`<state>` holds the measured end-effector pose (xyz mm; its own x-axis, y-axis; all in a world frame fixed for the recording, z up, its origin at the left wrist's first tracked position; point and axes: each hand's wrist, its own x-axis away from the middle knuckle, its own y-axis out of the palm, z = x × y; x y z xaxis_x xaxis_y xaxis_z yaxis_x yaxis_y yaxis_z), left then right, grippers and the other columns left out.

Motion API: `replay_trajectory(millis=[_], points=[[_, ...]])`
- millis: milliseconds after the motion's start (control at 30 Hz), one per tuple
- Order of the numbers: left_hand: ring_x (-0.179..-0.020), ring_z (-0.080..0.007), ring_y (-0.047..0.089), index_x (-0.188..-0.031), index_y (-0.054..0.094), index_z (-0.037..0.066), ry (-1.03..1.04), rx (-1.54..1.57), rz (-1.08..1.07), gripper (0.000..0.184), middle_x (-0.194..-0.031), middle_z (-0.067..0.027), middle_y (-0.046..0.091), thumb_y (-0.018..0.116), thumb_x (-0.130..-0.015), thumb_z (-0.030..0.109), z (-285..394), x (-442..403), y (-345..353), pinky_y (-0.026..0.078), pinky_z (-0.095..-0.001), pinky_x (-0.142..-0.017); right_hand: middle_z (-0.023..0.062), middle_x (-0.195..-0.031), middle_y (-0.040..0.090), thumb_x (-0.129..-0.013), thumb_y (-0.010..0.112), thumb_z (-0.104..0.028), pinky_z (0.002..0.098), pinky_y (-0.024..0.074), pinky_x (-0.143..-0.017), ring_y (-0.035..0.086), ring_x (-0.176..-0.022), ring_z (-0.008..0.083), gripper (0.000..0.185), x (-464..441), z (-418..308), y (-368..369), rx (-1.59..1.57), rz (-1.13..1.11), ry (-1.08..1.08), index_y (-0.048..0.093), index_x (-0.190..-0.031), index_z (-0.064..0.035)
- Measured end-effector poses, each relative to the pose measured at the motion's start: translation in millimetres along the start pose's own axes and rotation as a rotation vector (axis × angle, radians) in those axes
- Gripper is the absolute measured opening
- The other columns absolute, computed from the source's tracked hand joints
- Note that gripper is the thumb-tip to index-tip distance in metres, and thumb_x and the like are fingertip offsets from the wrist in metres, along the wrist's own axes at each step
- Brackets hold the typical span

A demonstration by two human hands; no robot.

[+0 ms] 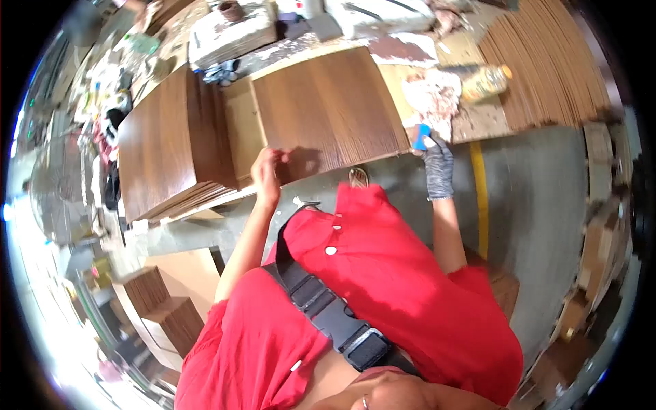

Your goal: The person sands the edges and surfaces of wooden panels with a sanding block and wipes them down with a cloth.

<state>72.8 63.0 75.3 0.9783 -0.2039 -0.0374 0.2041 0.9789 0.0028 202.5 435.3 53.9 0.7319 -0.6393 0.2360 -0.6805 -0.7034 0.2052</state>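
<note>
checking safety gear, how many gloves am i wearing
1: a grey glove on your right hand, which holds a small blue object. Your left hand is bare; both hands show, so no worn glove is hidden.

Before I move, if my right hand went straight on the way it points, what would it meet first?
Probably the crumpled wad, just past the blue block in your gloved right hand. Depth is hard to judge from this one view, so the hand might pass above it.
</note>
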Motion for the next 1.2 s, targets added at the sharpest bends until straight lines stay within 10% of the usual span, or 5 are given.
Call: replay_trajectory(millis=[267, 533, 600, 667, 1200], points=[[-0.149, -0.0295, 0.025, -0.143, 0.052, 0.015, 0.239, -0.984, -0.133, 0.049, -0.157, -0.0141, 0.034, 0.049, -0.099, 0.038, -13, -66, 93, 0.014, -0.0521, -0.121, 0.0118, -0.106, 0.066, -0.097, 0.06, -0.025, 0.0322, 0.0558, -0.074, 0.065, -0.086, 0.0228, 0.042, -93, -25, 126, -0.252, -0.643, 0.407, 0.056, -0.127, 0.0037], [-0.148, -0.0325, 0.025, -0.148, 0.044, 0.019, 0.325, -0.994, 0.126, 0.06, -0.158, -0.0164, 0.032, 0.048, -0.095, 0.048, -77, -68, 113, 0.013, -0.0589, -0.119, 0.0113, -0.112, 0.069, -0.084, 0.073, -0.024, 0.0349, 0.0465, -0.101, 0.062, -0.115, 0.0258, 0.038, -25, -14, 272, 0.81, -1.352, -0.531, 0.071, -0.12, -0.0147], [-0.149, -0.0307, 0.025, -0.146, 0.048, 0.023, 0.369, -1.195, 0.179, 0.058, -0.158, -0.0144, 0.033, 0.05, -0.094, 0.048, -81, -69, 113, 0.014, -0.0584, -0.119, 0.0111, -0.115, 0.067, -0.08, 0.075, -0.026, 0.0416, 0.0426, -0.105, 0.056, -0.123, 0.0298, 0.039, 1, 83, 274, 1.431, -0.453, -1.08, 0.072, -0.119, -0.0207], [-0.148, -0.0288, 0.027, -0.143, 0.052, 0.024, 0.29, -1.149, 0.149, 0.055, -0.157, -0.0105, 0.035, 0.053, -0.093, 0.048, -71, -69, 111, 0.016, -0.0572, -0.119, 0.0152, -0.116, 0.065, -0.08, 0.075, -0.032, 0.0433, 0.0441, -0.102, 0.058, -0.113, 0.0331, 0.04, 12, 28, 292, 0.966, -1.566, -0.782, 0.072, -0.116, -0.015], [-0.146, -0.0289, 0.03, -0.14, 0.055, 0.022, 0.306, -1.115, 0.18, 0.055, -0.155, -0.0122, 0.038, 0.057, -0.091, 0.047, -67, -68, 107, 0.014, -0.0569, -0.12, 0.0139, -0.103, 0.061, -0.079, 0.076, -0.022, 0.0417, 0.0472, -0.091, 0.058, -0.099, 0.0332, 0.035, 30, 22, 313, 1.039, -1.687, -0.902, 0.072, -0.111, -0.0084]])
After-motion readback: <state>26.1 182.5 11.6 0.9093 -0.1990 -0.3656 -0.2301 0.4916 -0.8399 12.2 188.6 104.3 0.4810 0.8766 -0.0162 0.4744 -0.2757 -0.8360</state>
